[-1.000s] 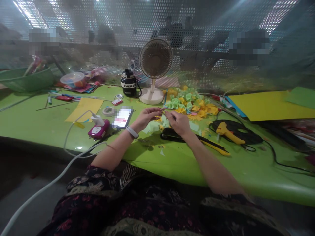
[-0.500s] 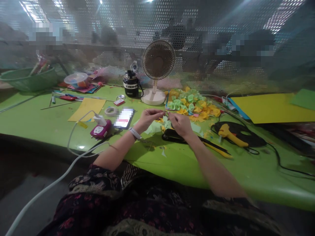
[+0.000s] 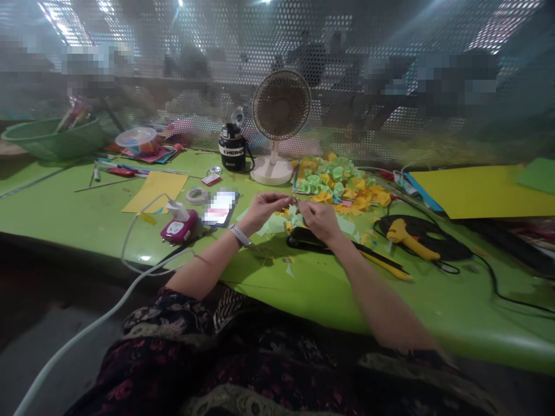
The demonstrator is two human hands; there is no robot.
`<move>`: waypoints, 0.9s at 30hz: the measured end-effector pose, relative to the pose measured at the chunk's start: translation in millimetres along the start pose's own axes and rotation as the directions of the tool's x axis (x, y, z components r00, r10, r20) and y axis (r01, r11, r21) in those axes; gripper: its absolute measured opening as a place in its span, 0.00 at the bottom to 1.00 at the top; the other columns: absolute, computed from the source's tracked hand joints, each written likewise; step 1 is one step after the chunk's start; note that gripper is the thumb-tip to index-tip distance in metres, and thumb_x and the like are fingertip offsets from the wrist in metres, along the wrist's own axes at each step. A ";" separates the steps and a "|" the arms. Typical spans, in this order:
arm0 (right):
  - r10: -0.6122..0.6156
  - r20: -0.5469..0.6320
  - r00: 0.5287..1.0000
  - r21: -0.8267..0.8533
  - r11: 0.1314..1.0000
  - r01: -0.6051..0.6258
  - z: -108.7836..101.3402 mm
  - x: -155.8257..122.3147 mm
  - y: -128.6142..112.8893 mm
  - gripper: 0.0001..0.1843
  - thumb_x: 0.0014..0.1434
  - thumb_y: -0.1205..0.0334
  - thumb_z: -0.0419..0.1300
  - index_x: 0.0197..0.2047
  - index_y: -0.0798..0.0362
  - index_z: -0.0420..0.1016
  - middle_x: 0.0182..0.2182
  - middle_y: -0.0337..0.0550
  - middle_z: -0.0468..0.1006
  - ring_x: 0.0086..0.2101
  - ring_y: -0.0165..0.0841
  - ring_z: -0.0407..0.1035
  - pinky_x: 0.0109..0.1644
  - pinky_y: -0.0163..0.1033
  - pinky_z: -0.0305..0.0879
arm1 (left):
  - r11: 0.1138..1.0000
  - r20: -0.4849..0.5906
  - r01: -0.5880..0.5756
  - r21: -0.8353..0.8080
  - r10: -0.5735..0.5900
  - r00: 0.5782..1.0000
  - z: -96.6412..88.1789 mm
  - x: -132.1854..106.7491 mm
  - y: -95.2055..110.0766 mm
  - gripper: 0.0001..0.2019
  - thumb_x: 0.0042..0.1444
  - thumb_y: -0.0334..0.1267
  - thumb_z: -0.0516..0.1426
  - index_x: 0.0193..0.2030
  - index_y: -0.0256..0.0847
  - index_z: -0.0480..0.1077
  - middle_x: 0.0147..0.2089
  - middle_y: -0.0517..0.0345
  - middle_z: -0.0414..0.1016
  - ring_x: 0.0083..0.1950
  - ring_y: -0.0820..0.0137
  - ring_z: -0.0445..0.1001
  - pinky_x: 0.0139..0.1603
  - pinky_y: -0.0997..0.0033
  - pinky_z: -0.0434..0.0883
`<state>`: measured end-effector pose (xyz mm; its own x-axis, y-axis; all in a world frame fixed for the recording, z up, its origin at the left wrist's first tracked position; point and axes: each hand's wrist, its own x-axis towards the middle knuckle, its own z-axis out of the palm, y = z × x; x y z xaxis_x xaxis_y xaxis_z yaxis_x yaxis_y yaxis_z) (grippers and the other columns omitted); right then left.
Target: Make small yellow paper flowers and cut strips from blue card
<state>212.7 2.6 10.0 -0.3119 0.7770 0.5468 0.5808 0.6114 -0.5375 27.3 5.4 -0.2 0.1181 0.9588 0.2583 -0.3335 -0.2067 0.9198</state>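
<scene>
Pinching away at the centre of the frame, both hands meet fingertip to fingertip: the left hand (image 3: 262, 210) and the right hand (image 3: 321, 221) grip a tiny piece (image 3: 295, 200) between them, too small and blurred to make out, held just above the green worktop (image 3: 277, 292). Right behind them, centre-right, it's a riot of colour, a heap of green and orange paper flowers (image 3: 338, 179), with pale green paper scraps (image 3: 273, 224) below the fingers. Under the right wrist lies a long black-and-yellow tool (image 3: 384, 267), and further right a yellow glue gun (image 3: 407, 238) rests on a black round mat (image 3: 453, 245). Over to centre-left now: a lit smartphone (image 3: 221, 205), a tape roll (image 3: 196, 196) just beside it, and a purple plug adapter (image 3: 178, 229) nearer the edge. Upper centre, a desk fan (image 3: 281, 107) stands upright next to a black flask (image 3: 232, 159), lid flipped open!
</scene>
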 end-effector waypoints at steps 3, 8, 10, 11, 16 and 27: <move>0.021 0.028 0.999 0.012 1.000 -0.022 -0.7 -0.1 0.1 0.32 0.67 0.39 0.48 0.24 0.52 0.75 0.18 0.40 0.70 0.21 0.32 0.64 0.27 0.38 0.55 | 1.000 0.008 -0.005 0.000 0.005 1.000 0.5 -0.9 -0.4 0.19 0.39 0.49 0.74 0.33 0.38 0.82 0.32 0.54 0.82 0.32 0.73 0.76 0.35 0.72 0.71; 0.010 0.027 1.000 0.043 0.999 -0.012 0.5 -0.5 -2.7 0.29 0.68 0.40 0.49 0.31 0.52 0.78 0.22 0.41 0.74 0.25 0.34 0.69 0.30 0.38 0.61 | 0.999 -0.018 -0.043 -0.015 0.043 0.999 0.4 -0.9 -0.4 0.19 0.40 0.51 0.73 0.32 0.38 0.81 0.32 0.56 0.80 0.32 0.74 0.75 0.36 0.72 0.71; -0.044 -0.054 0.998 0.030 0.998 0.046 3.0 -1.0 -3.6 0.25 0.66 0.40 0.53 0.39 0.52 0.79 0.30 0.44 0.80 0.30 0.36 0.73 0.35 0.39 0.66 | 0.998 -0.060 -0.061 -0.028 0.059 0.996 -0.1 -0.1 -0.6 0.19 0.40 0.51 0.73 0.31 0.38 0.79 0.31 0.57 0.80 0.32 0.75 0.75 0.36 0.73 0.71; -0.082 -0.099 0.992 0.012 0.996 0.083 4.5 -1.4 -3.8 0.23 0.66 0.40 0.55 0.42 0.51 0.79 0.35 0.46 0.81 0.33 0.37 0.74 0.38 0.40 0.68 | 0.997 -0.076 -0.067 -0.034 0.065 0.995 -0.3 0.3 -0.7 0.19 0.41 0.51 0.73 0.30 0.38 0.79 0.31 0.58 0.79 0.32 0.75 0.74 0.37 0.73 0.71; -0.222 -0.173 0.960 -0.073 0.974 0.212 9.0 -2.5 -2.6 0.18 0.70 0.46 0.53 0.43 0.48 0.78 0.38 0.48 0.82 0.40 0.40 0.76 0.44 0.43 0.71 | 0.996 -0.104 -0.079 -0.040 0.075 0.992 0.0 0.8 0.0 0.19 0.40 0.51 0.73 0.30 0.38 0.79 0.31 0.58 0.80 0.32 0.75 0.75 0.37 0.72 0.72; -0.186 -0.100 0.977 0.108 0.975 0.197 3.6 1.0 0.7 0.17 0.68 0.47 0.55 0.39 0.48 0.79 0.34 0.45 0.81 0.36 0.38 0.75 0.42 0.44 0.71 | 0.998 -0.097 -0.048 -0.046 0.044 0.994 0.2 1.4 0.5 0.21 0.36 0.52 0.74 0.32 0.40 0.81 0.34 0.57 0.82 0.33 0.74 0.76 0.36 0.73 0.72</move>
<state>210.1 4.4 7.8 -0.3378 0.6307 0.6986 0.4238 0.7647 -0.4854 27.5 6.6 0.6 0.0124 0.9632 0.2685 -0.3814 -0.2436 0.8917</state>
